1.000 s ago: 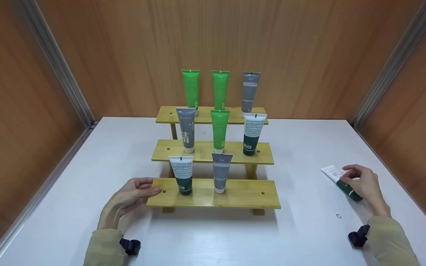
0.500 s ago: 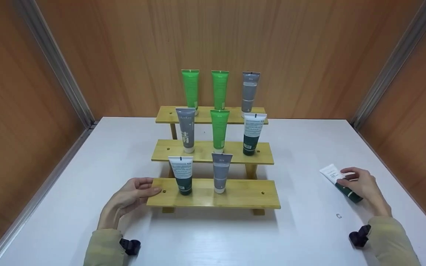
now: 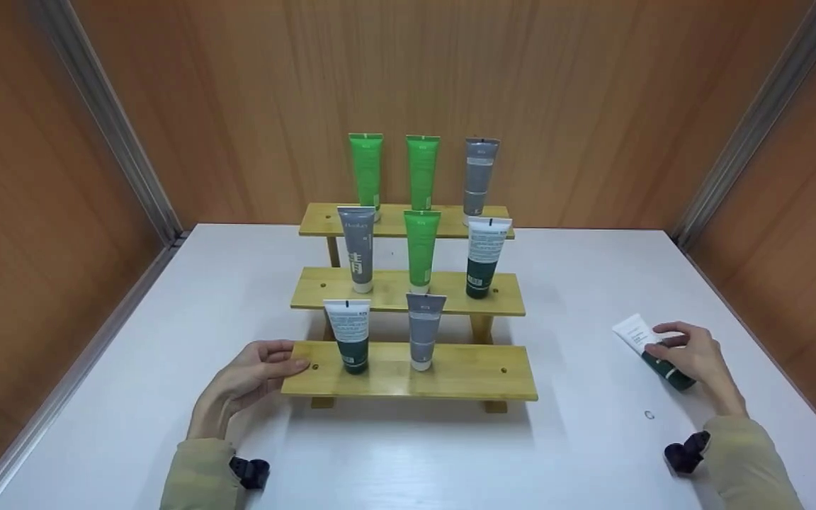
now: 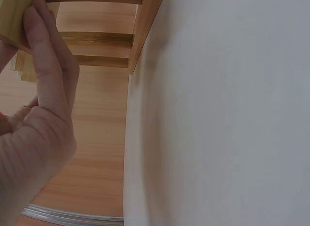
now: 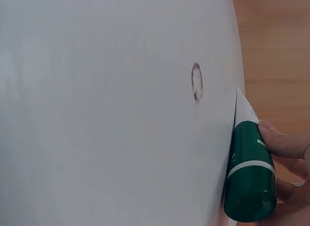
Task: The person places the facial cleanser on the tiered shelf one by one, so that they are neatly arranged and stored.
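Note:
My left hand grips the left end of the lowest board of a three-step wooden display stand, thumb on top and fingers beneath, as the left wrist view shows too. Far to the right, my right hand pinches a white and dark green squeeze tube that lies slantwise on the table. In the right wrist view the thumb rests against the side of this tube, its dark cap end nearest the camera. A white and green tube and a grey tube stand on the lowest board.
On the middle board stand a grey tube, a green tube and a white and green tube. Two green tubes and a grey tube occupy the top board. A small ring-shaped mark shows on the white table. Wooden walls enclose it.
The right hand and the tube's white end have shifted very slightly left and away. The left hand and the stand have stayed put.

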{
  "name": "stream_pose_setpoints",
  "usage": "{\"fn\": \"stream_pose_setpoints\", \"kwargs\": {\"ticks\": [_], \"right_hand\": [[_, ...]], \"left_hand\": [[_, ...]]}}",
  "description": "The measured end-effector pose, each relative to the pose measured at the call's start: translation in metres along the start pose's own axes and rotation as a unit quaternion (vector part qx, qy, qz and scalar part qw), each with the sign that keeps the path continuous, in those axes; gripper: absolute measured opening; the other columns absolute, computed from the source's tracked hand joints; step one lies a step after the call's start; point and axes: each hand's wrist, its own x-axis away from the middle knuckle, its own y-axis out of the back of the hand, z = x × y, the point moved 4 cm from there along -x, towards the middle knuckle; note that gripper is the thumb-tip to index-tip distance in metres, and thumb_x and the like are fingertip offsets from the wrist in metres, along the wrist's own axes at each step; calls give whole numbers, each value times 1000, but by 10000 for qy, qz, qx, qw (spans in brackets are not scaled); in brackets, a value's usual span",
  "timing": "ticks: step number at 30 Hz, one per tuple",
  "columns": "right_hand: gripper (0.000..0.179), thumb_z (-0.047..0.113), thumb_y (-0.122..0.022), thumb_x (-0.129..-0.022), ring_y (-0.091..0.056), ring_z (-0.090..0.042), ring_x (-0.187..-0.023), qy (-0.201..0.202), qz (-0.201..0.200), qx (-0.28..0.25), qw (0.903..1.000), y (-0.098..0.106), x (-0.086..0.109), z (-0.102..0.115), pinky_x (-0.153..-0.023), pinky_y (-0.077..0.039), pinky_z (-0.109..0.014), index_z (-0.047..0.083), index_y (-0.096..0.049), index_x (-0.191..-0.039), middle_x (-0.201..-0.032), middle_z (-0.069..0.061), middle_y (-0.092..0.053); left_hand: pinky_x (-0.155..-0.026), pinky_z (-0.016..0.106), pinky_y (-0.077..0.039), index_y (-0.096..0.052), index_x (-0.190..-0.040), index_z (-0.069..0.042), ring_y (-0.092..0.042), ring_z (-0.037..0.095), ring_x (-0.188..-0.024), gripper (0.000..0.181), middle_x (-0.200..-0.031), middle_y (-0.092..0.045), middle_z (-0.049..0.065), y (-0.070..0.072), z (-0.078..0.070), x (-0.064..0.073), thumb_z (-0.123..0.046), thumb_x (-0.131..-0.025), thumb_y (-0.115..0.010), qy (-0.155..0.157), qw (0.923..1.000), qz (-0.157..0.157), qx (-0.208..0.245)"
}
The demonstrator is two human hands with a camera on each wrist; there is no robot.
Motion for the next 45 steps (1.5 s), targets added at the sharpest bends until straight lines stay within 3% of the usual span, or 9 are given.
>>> {"fn": "stream_pose_setpoints", "kwargs": {"ticks": [16,24,32,37,41,45], "right_hand": [[63,23,-68,-95,-56,-37,-114,-513,-108,-494,9974,-4,3,8,-73,-44,-16,-7,-44,-145,-139,-37,-47],[65,17,-66,-96,-50,-37,-121,-546,-107,-820,9951,-6,4,15,-74,-42,-14,-9,-38,-148,-143,-37,-42],[64,16,-59,-101,-45,-38,-127,-356,36,-1111,9932,-9,9,27,-83,-40,-15,-13,-31,-150,-147,-36,-37],[64,18,-60,-101,-53,-22,-111,-152,-10,-1211,9925,-10,14,37,-77,-46,-8,-14,-32,-149,-142,-34,-42],[63,18,-61,-101,-53,-6,-97,41,-65,-1335,9910,-10,17,46,-77,-49,-9,-14,-34,-148,-136,-28,-48],[61,19,-60,-101,-52,-2,-95,175,-96,-1469,9889,-11,21,54,-79,-49,-10,-12,-35,-148,-135,-24,-49]], "left_hand": [[-91,22,-60,-27,-147,16,-70,10,-101,78,-115,-69,4,0,1,-1,-15,-92,-73,87,9998,-136,-82],[-90,23,-61,-31,-145,18,-72,11,-100,75,-112,-72,3,-1,0,-2,-13,-92,-73,-40,9999,-37,-114],[-90,23,-60,-31,-146,17,-72,11,-101,74,-112,-72,2,0,0,-1,-15,-92,-73,32,9999,-43,-99],[-89,23,-60,-33,-144,16,-72,11,-100,71,-110,-73,1,0,0,-1,-15,-93,-72,38,10000,0,-80],[-89,22,-60,-35,-143,15,-72,10,-99,69,-109,-73,1,1,0,-2,-15,-93,-72,35,9999,-6,-126],[-89,23,-60,-34,-144,15,-72,11,-100,71,-111,-73,1,1,0,-2,-15,-93,-72,37,9999,-11,-143]]}}
